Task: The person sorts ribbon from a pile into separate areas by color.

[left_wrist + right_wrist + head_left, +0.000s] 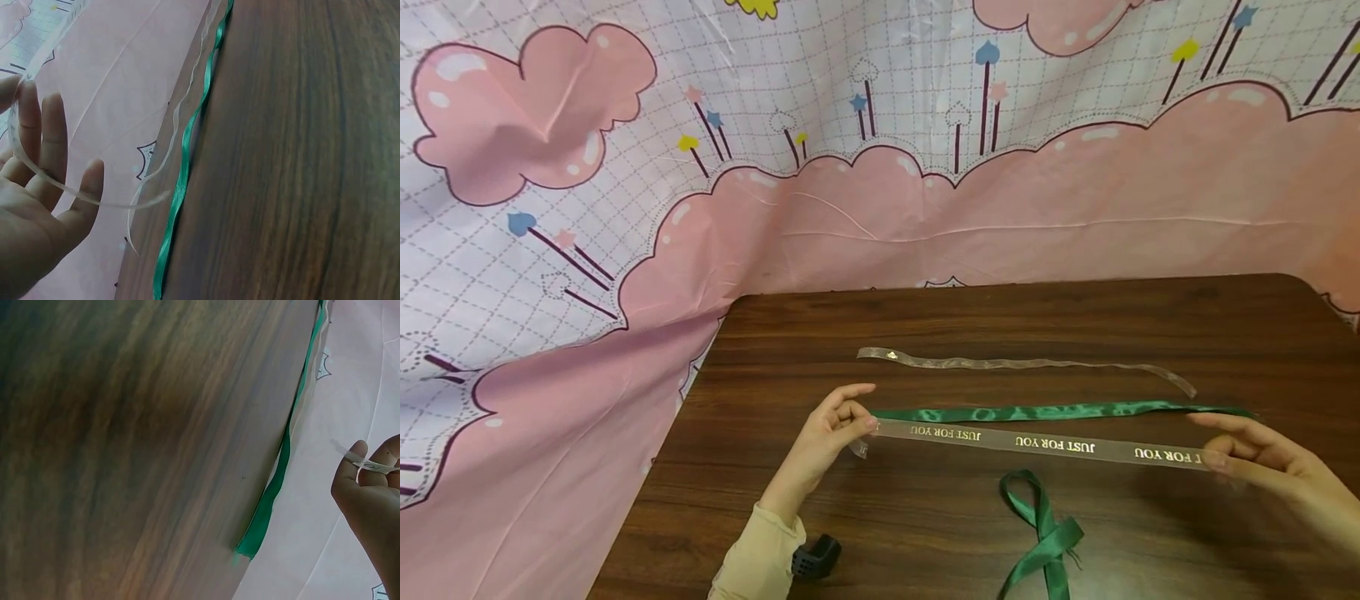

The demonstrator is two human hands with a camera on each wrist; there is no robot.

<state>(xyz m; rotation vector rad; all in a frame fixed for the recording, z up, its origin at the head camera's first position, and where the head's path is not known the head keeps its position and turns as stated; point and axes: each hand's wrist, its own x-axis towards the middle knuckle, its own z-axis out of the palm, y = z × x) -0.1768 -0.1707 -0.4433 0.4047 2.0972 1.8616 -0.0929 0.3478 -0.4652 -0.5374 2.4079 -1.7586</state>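
A sheer ribbon (1054, 445) printed with gold "JUST FOR YOU" lettering is stretched above the table between both hands. My left hand (837, 423) pinches one end between thumb and finger, and a short tail hangs below it. In the left wrist view that tail (87, 197) curves across the fingers. At the other end my right hand (1270, 457) pinches the ribbon, its tip (369, 465) poking past the fingers in the right wrist view. Just behind the held ribbon lies a long green satin ribbon (1037, 412) on the table.
Farther back a second sheer ribbon (1022, 363) lies across the brown wooden table (1000, 317). Nearer the front is a looped, crossed green ribbon (1043, 542). A black device (817, 557) is by the left sleeve. Behind the table hangs a pink patterned cloth (1030, 208).
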